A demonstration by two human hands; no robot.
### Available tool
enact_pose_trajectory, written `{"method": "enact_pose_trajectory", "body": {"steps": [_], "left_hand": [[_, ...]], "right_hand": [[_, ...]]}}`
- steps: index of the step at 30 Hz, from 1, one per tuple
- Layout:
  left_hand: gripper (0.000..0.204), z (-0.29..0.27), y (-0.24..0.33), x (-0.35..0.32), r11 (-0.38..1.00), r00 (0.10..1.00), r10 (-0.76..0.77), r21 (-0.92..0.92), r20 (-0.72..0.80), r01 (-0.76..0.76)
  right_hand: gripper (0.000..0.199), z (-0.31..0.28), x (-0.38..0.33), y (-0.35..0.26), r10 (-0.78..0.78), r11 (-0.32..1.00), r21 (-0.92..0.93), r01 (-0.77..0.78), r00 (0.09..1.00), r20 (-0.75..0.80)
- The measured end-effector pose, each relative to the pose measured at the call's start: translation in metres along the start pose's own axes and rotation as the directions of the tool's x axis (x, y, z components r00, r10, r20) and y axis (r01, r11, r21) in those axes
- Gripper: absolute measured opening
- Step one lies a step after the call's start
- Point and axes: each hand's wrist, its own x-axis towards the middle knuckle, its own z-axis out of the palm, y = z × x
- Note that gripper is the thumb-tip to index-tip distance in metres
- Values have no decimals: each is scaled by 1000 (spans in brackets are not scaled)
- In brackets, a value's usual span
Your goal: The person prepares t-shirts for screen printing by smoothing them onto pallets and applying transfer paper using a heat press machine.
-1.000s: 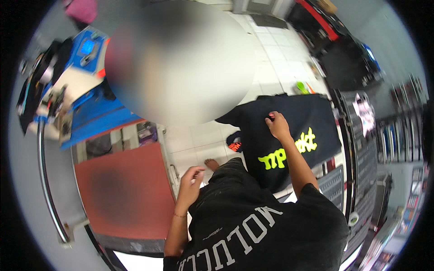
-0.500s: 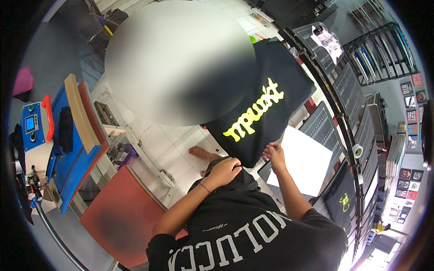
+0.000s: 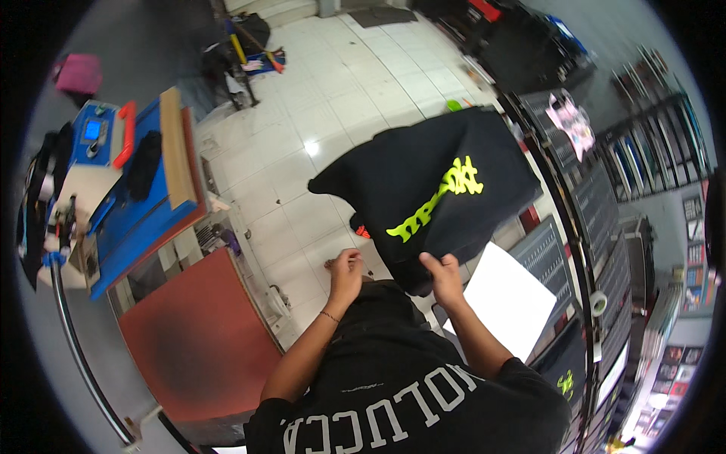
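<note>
A black T-shirt (image 3: 423, 163) with bright yellow-green lettering spreads in front of me, over the edge of the printing table. Its left part flares out above the tiled floor, and the cloth is rumpled. My right hand (image 3: 448, 281) grips the shirt's near edge, thumb on top. Off to the left of the cloth, my left hand (image 3: 346, 274) hovers over the floor with loosely bent fingers and nothing visible in it. A white sheet (image 3: 507, 299) lies just right of my right hand.
On the left stand a blue heat press (image 3: 144, 197) with a red handle (image 3: 125, 135) and a reddish-brown flat board (image 3: 200, 340). Dark perforated boards (image 3: 544, 253) line the right, with a tape roll (image 3: 597, 303) and another black shirt (image 3: 560, 378). Farther right is a screen rack (image 3: 654, 151).
The large blurred round patch over the middle is gone. The shirt's left part now flares outward. My left hand has moved left, off my lap; my right hand has closed on the shirt.
</note>
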Motion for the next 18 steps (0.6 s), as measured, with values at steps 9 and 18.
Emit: {"method": "enact_pose_trajectory", "body": {"steps": [9, 18], "left_hand": [[115, -40, -15, 42, 21, 871, -324, -918, 369, 397], [37, -137, 40, -62, -228, 983, -183, -972, -10, -52]], "right_hand": [[49, 39, -31, -172, -471, 829, 478, 291, 824, 315], [49, 127, -31, -320, -838, 507, 768, 392, 432, 333]]}}
